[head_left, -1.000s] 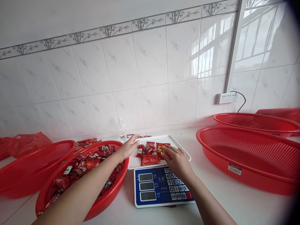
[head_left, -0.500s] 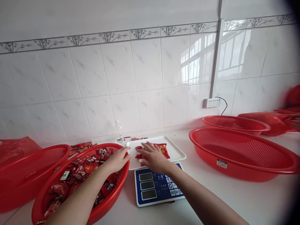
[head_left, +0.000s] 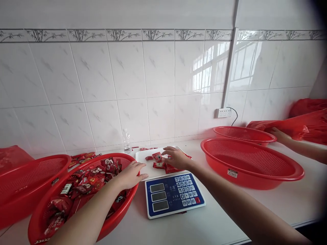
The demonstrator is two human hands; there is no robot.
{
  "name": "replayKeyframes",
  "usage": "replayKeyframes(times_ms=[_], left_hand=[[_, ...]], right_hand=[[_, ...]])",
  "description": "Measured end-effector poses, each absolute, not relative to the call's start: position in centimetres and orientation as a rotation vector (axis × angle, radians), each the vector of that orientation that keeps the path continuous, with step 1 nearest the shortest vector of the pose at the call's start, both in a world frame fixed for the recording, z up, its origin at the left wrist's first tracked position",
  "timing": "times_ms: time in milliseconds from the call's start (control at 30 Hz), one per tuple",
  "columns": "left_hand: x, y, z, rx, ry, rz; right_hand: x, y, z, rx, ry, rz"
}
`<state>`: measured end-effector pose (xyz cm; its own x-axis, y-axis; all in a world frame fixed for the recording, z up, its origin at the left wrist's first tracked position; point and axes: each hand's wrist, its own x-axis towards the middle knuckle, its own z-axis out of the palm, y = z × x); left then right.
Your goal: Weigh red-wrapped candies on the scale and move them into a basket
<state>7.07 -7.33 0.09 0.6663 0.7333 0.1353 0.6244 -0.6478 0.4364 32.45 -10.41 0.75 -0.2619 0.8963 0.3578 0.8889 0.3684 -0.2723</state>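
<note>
Red candies lie on the back of our scale. Our right hand is over them; we can't tell if its fingers hold any. Our left hand, thumb and fingers wide, is left of the scale.

Scale panel: 志准 | keypad: digits 0–9 | basket label: illegible
</note>
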Motion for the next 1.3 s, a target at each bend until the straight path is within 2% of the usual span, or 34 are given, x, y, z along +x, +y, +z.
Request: replayKeyframes(times_ms=[333, 600, 800, 967, 1300], left_hand=[[7.1, -7.5, 0.2, 2.537, 1.074, 0.431], [7.3, -7.7, 0.4, 2.531, 1.081, 0.432], [7.2, -7.6, 0.4, 2.551, 1.088, 0.342], [7.2, -7.4, 0.3, 2.561, 1.083, 0.346], [7.1, -7.2, 0.1, 2.57, 1.09, 0.3]], right_hand=[[27.3, -7.1, 0.5, -1.604, -2.362, 0.181], [34.7, -9.5, 1.7, -1.705, -2.114, 0.15], [37.4, -10.3, -0.4, -1.846, -2.063, 0.194], [34.9, -10.0, -2.0, -1.761, -2.128, 0.196], [34.3, -8.5, -1.4, -1.553, -1.951, 0.112]])
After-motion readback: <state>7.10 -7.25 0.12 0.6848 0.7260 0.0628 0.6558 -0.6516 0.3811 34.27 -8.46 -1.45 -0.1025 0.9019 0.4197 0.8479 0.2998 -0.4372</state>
